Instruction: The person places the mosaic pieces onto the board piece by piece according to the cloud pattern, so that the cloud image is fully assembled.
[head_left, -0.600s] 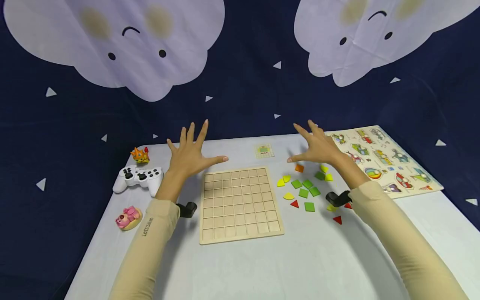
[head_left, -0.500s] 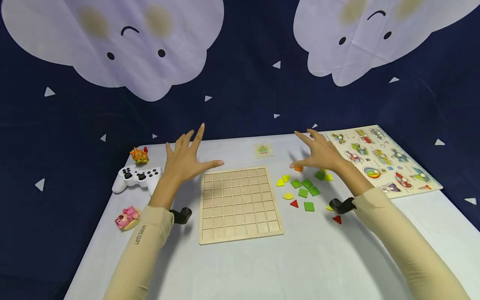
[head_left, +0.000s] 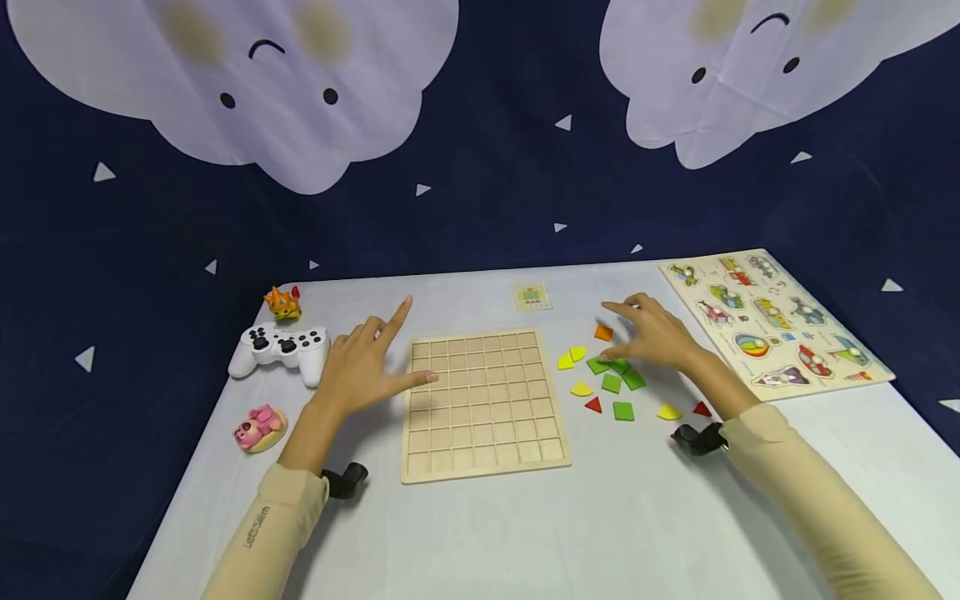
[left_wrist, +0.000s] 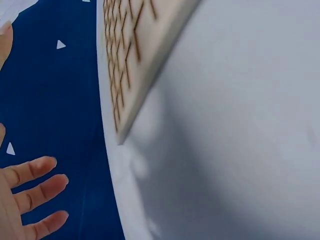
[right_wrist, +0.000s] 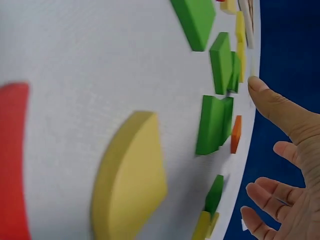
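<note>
The left hand (head_left: 358, 371) hovers beside the board (head_left: 487, 460), thumb stretched over its left edge, thumb and forefinger well apart. Across from it, the right hand (head_left: 660, 335) hangs over the tiles with its thumb and fingers apart too (from above, it partly hides a green tile (head_left: 621, 366)). The board lies flat on the table (head_left: 480, 542). Loose on its right are bunched green squares, yellow pieces (head_left: 581, 389), red triangles (head_left: 593, 405) and one orange square (head_left: 603, 332). A small card (head_left: 532, 297) lies beyond the board, a white controller (head_left: 281, 350) off left.
</note>
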